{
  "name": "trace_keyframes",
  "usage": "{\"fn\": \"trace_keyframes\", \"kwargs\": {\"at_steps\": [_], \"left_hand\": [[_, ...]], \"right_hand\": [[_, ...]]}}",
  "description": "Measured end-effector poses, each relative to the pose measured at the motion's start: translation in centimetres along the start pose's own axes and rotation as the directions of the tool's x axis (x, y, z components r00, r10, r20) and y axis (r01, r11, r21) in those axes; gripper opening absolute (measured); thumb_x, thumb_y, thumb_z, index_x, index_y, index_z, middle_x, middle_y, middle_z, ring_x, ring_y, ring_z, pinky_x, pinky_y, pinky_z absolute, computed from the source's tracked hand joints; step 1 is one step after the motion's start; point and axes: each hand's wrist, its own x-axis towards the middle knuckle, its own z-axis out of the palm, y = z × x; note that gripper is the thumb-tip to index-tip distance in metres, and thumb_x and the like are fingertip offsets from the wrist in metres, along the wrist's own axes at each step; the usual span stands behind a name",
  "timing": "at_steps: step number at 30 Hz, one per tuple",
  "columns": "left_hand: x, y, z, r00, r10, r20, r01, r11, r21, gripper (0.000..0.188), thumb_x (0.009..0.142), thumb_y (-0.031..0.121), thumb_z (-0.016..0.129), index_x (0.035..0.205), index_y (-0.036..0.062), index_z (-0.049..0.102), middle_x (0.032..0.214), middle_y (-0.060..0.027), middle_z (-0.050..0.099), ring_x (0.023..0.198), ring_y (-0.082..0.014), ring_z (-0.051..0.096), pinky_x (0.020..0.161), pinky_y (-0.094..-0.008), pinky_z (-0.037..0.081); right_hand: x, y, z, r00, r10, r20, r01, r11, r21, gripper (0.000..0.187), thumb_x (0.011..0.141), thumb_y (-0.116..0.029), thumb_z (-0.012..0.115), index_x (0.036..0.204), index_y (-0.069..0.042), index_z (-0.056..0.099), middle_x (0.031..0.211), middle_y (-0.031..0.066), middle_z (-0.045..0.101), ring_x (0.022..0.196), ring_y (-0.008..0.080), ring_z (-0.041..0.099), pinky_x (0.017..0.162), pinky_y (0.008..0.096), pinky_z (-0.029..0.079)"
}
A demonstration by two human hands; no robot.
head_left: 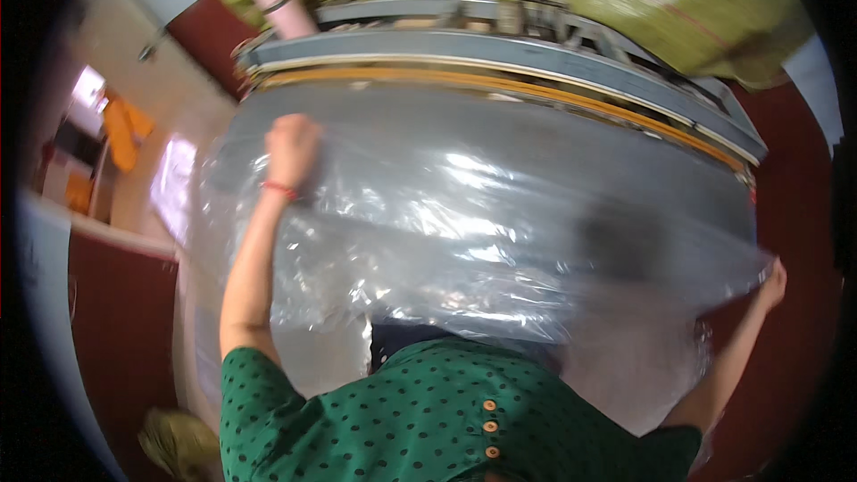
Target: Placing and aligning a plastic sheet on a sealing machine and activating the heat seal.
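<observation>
Garment: nearest of all, along the lower edge, a green dotted top (428,419) with a short row of orange buttons (489,428) covers the person's chest and shoulders.

Right hand: the right hand (771,287) is out at the right, at mid depth, its arm stretched away from the green sleeve. Its fingers are pinched together on the right edge of the clear plastic sheet (464,232); the separate fingertips are too small and blurred to tell apart.

Plastic sheet: it spreads wide between the two hands, from just in front of the chest out over the grey table (625,178). It is crumpled, glossy and see-through, with bright streaks of glare. Its near edge hangs down in front of the green top.

Left hand: the left hand (291,145) is raised farther out on the left, with a red band (278,187) round the wrist. It is closed into a fist on the sheet's upper left part.

Table: grey and flat, lying under the sheet, reaching to a yellow strip (500,85) along its far edge.

Machine: a long grey bar (500,49) runs just beyond the strip.

Bottle: a pink bottle (284,7) stands at the far left end of the bar.

Far background: green cloth (643,0) lies beyond the machine.
</observation>
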Motion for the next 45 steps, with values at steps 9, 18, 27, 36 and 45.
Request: {"fn": "trace_keyframes", "kwargs": {"at_steps": [9,18,27,36,45], "left_hand": [[6.6,-6.2,7.8,0.861,-0.491,-0.134,0.288,0.688,-0.666,0.018,0.086,0.02,0.047,0.072,0.0094,0.044,0.061,0.0061,0.037,0.055,-0.0032,0.032,0.047,-0.0182,0.026],[10.2,-15.5,14.7,0.811,-0.58,-0.073,0.255,0.464,-0.848,0.013,0.082,0.015,0.057,0.074,0.0084,0.051,0.066,0.0064,0.045,0.058,-0.0025,0.037,0.053,-0.0164,0.03],[9.4,-13.5,12.6,0.749,-0.662,-0.042,0.297,0.392,-0.871,0.017,0.084,0.013,0.043,0.075,0.004,0.054,0.07,-0.0012,0.054,0.06,-0.0087,0.049,0.051,-0.0201,0.04],[7.9,-14.2,9.2,0.929,-0.342,-0.145,0.353,0.934,0.057,0.034,0.087,0.021,0.04,0.091,-0.0085,0.056,0.084,-0.0166,0.061,0.075,-0.025,0.057,0.069,-0.034,0.044],[3.0,-0.3,2.4,0.992,0.085,0.094,-0.035,0.897,-0.441,0.014,0.087,0.015,0.043,0.077,0.005,0.043,0.066,-0.0006,0.042,0.061,-0.0082,0.041,0.056,-0.0235,0.038]], "right_hand": [[-1.2,0.7,17.8,0.909,-0.416,-0.023,0.38,0.85,-0.364,0.027,0.081,-0.028,0.053,0.081,-0.001,0.057,0.073,0.013,0.059,0.072,0.0244,0.056,0.068,0.0342,0.043],[0.0,0.3,23.9,0.985,-0.169,-0.022,0.17,0.981,0.097,0.018,0.076,-0.016,0.063,0.078,-0.001,0.053,0.065,0.0043,0.055,0.055,0.0103,0.05,0.053,0.0234,0.041],[-0.5,-0.8,22.8,0.999,-0.021,0.047,0.011,0.978,0.211,0.01,0.084,-0.014,0.044,0.087,-0.004,0.046,0.062,0.0085,0.057,0.041,0.0129,0.051,0.034,0.0222,0.032],[-2.6,-3.7,21.2,0.95,0.019,0.311,-0.075,0.983,0.169,0.033,0.085,-0.035,0.05,0.076,-0.003,0.055,0.062,0.005,0.056,0.05,0.011,0.053,0.042,0.0229,0.036],[-2.7,-4.8,5.8,0.973,-0.211,-0.096,0.144,0.876,-0.46,0.029,0.074,-0.028,0.063,0.087,-0.002,0.066,0.083,0.0078,0.066,0.075,0.0128,0.059,0.071,0.0271,0.045]]}}
